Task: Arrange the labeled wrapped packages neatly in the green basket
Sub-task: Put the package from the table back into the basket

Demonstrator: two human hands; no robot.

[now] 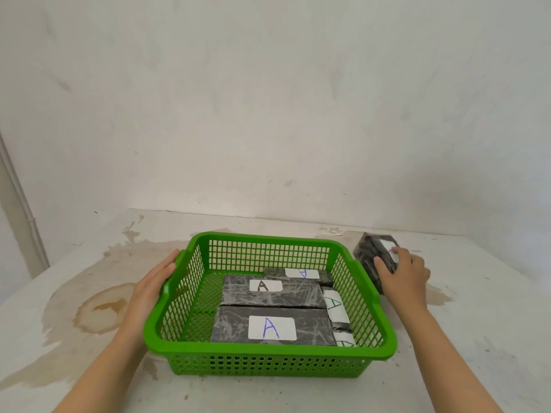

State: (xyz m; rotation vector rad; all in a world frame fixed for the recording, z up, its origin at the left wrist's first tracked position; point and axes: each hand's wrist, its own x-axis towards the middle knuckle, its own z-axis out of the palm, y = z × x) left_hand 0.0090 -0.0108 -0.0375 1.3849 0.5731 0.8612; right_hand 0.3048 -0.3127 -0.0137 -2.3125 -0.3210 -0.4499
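Observation:
The green basket [268, 357] stands on the table in front of me. Several black wrapped packages with white "A" labels lie flat inside it: a large one [271, 326] at the front, another [272, 292] behind it, a thin one [299, 274] at the back, and small ones [337, 308] along the right wall. My left hand [155, 278] holds the basket's left handle. To the right of the basket, my right hand [402, 275] grips a black wrapped package [371, 251] that rests on the table.
The white table [89, 338] carries brown stains on its left half and a smaller one under my right hand. A white wall rises just behind the table. A pipe [21, 204] runs down the wall at the far left.

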